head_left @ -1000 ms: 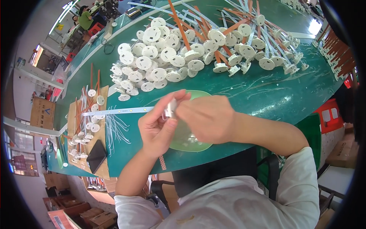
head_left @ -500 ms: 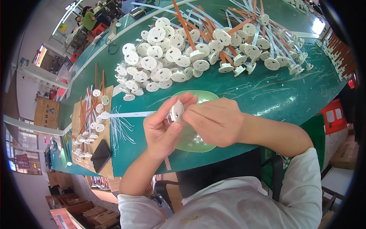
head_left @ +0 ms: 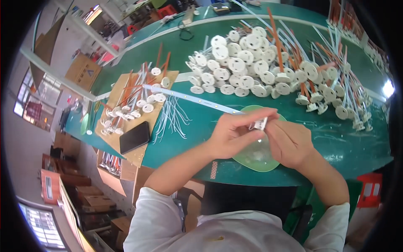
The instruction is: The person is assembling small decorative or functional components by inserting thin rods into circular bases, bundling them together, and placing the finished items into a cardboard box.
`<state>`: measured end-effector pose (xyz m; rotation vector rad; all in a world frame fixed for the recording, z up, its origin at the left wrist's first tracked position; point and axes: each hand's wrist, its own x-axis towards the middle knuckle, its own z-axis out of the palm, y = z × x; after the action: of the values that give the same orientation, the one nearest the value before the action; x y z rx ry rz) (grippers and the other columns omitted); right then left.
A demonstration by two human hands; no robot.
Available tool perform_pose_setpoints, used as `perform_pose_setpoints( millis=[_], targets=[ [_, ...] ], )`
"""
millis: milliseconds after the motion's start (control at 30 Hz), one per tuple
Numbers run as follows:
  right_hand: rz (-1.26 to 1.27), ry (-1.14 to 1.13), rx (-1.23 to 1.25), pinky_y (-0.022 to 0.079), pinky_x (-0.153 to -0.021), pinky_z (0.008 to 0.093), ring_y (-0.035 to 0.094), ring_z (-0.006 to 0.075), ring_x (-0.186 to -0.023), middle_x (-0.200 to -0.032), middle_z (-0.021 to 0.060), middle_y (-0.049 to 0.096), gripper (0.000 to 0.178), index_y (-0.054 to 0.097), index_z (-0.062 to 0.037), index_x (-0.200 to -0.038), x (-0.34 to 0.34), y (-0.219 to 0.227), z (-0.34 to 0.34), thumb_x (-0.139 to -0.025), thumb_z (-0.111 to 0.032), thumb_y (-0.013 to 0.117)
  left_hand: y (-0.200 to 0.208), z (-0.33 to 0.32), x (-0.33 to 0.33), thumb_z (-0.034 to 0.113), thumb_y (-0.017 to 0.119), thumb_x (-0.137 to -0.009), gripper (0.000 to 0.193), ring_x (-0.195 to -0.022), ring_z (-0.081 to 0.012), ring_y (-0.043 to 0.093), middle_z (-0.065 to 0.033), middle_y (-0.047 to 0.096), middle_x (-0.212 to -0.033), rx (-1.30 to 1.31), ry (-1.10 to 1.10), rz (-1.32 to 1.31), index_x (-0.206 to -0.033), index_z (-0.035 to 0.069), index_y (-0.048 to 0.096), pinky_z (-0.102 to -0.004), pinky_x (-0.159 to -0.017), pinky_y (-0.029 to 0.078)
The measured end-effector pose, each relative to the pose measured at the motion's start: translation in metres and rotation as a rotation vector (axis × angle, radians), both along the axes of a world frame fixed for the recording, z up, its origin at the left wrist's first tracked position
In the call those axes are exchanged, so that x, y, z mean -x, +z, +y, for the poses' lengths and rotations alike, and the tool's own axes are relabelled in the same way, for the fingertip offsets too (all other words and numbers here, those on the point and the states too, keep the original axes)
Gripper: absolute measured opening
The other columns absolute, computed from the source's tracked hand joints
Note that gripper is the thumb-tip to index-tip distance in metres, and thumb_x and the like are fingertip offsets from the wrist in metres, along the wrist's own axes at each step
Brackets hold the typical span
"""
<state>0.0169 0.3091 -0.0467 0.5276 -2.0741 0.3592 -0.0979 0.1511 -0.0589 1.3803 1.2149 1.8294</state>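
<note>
My left hand (head_left: 235, 132) grips a small round white plastic cap (head_left: 260, 124) between thumb and fingers. A white LED strip (head_left: 193, 99) runs from behind that hand toward the upper left, above the table. Against the cap's right side, my right hand (head_left: 289, 143) is closed with its fingertips pinched; what they hold, if anything, is hidden. Both hands hover over a light green bowl (head_left: 256, 163), and its contents are too blurred to tell. Loose white wires (head_left: 171, 118) lie on the green table to the left of the hands.
A large heap of round white caps (head_left: 237, 65) lies beyond the hands, with strip-fitted caps (head_left: 331, 84) to its right. At left, a cardboard sheet (head_left: 115, 97) bears several more and a black phone (head_left: 134, 137). A red stool (head_left: 369, 189) stands at right.
The view has swung, so the table and both hands appear farther right. The cap is now tilted and more covered by my fingers. My hands stay together at it.
</note>
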Motion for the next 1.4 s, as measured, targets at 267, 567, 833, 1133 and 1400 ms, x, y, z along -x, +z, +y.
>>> perform_pose_setpoints(
  millis=[267,567,833,1133,1400],
  targets=[
    [-0.345,0.032,0.471,0.049,-0.067,0.0291,0.063,0.0190,-0.085,-0.100,0.0118,0.064,0.038,0.061,0.0018,-0.105,-0.005,0.009,0.026,-0.073,-0.015,0.072,0.009,-0.005,0.008,0.002,0.062,-0.078,0.027,-0.077,-0.0269,0.067,-0.0148,0.068,-0.090,0.038,0.355,0.589,-0.104,0.000,0.067,-0.0329,-0.069,0.052],
    [-0.658,0.196,0.653,0.048,-0.074,0.0292,0.063,0.0191,-0.084,-0.081,0.0103,0.066,0.013,0.065,0.0027,-0.082,0.016,0.038,-0.020,-0.089,-0.005,0.057,0.029,-0.019,0.010,0.012,0.060,-0.070,0.024,-0.076,-0.0370,0.062,-0.0178,0.063,-0.078,0.229,0.004,0.813,-0.090,0.001,0.068,-0.0433,-0.071,0.051],
    [-0.062,0.093,1.230,0.035,-0.048,0.0271,0.040,0.0125,-0.051,-0.071,0.0051,0.045,0.029,0.041,-0.0072,-0.081,-0.092,-0.027,0.038,-0.100,-0.029,0.046,0.085,-0.158,0.090,0.023,0.067,-0.077,0.044,-0.082,-0.0377,0.065,-0.0233,0.065,-0.089,0.672,0.948,0.867,-0.112,-0.003,0.061,-0.0453,-0.073,0.052],
    [-0.098,0.015,1.399,0.034,-0.044,0.0225,0.039,0.0098,-0.047,-0.072,0.0059,0.045,0.027,0.039,-0.0070,-0.083,-0.131,-0.063,0.024,-0.105,-0.022,0.036,0.033,-0.385,0.291,0.042,0.057,-0.082,0.050,-0.099,-0.0353,0.066,-0.0198,0.070,-0.102,1.565,1.742,0.389,-0.107,0.001,0.068,-0.0434,-0.090,0.049],
    [0.018,-0.116,1.598,0.028,-0.043,0.0213,0.031,0.0074,-0.044,-0.070,0.0030,0.043,0.027,0.040,-0.0076,-0.084,-0.127,-0.065,0.033,-0.104,-0.024,0.038,0.032,-0.376,0.326,0.030,0.064,-0.077,0.041,-0.097,-0.0298,0.067,-0.0172,0.070,-0.102,1.451,1.710,0.203,-0.107,0.003,0.069,-0.0371,-0.089,0.049]
  ],
)
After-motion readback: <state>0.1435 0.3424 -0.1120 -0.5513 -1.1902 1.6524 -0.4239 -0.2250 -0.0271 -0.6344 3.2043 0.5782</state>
